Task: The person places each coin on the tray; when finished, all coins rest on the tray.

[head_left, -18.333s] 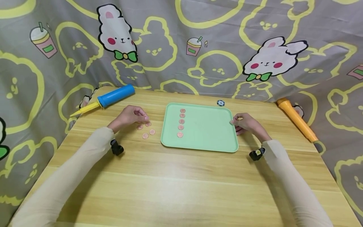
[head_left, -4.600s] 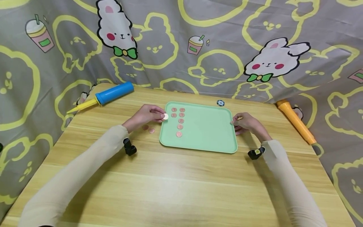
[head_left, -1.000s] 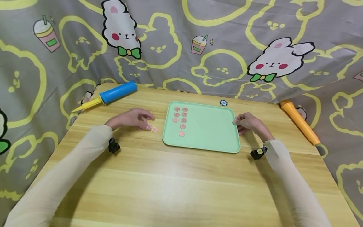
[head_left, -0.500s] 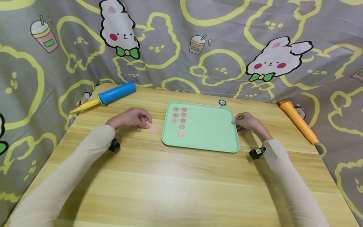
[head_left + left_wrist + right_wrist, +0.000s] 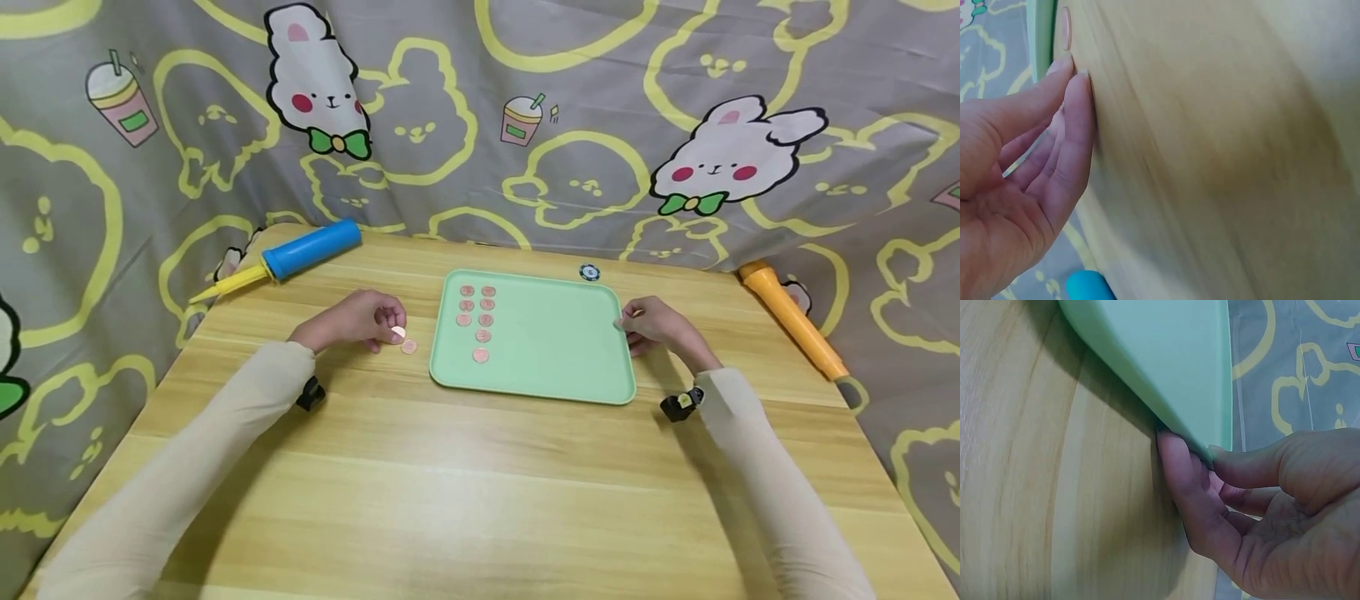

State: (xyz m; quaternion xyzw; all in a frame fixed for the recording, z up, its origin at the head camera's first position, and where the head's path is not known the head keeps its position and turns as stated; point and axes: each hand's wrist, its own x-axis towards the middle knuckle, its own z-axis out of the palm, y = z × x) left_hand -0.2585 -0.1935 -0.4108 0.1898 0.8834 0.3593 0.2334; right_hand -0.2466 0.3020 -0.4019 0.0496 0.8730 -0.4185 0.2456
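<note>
My left hand (image 5: 358, 319) pinches a copper-coloured coin (image 5: 398, 332) between thumb and fingertips, just over the table left of the tray. Another coin (image 5: 408, 347) lies flat on the wood beside those fingertips; in the left wrist view this coin (image 5: 1067, 28) sits past the thumb tip, while the pinched one is hardly visible. On the pale green tray (image 5: 555, 350), several coins form two columns, the right column (image 5: 483, 336) longer than the left column (image 5: 465, 306). My right hand (image 5: 651, 323) grips the tray's right rim, thumb on top and fingers beneath (image 5: 1179, 465).
A blue and yellow hand pump (image 5: 311, 250) lies at the table's back left. Behind the tray is a dark-edged poker chip (image 5: 589, 272). An orange torch-shaped object (image 5: 791, 321) lies along the right edge. A patterned curtain (image 5: 450, 125) hangs behind the wooden table (image 5: 465, 500).
Three coins have been added as a left column on the tray since the oldest frame. In the last second my left hand has lifted a coin slightly. My right hand stays on the rim.
</note>
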